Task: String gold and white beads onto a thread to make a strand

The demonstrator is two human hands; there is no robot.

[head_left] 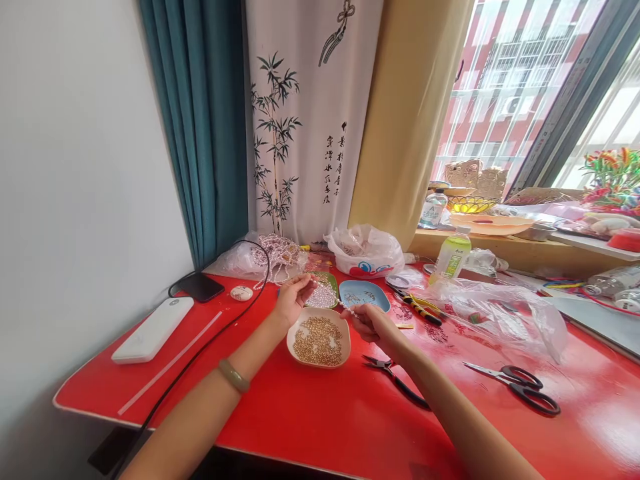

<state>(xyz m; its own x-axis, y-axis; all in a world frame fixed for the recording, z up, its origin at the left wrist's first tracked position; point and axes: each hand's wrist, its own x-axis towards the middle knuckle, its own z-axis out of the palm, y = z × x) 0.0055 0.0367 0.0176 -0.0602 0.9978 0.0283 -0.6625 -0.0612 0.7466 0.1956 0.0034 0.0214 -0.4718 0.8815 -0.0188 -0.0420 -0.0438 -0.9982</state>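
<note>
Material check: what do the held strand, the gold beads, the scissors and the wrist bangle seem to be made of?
Held strand: pale, pearly beads, perhaps plastic; any thread is too fine to tell.
Gold beads: metallic shine; coated plastic or metal, cannot tell.
Scissors: grey sheen on the blades suggests steel; black handles, likely plastic.
Bangle: smooth, greenish-brown, stone-like, perhaps jade or imitation.

Beads [318,341] in bowl [345,341]; pliers [401,385] right of bowl, scissors [510,381] farther right.
</note>
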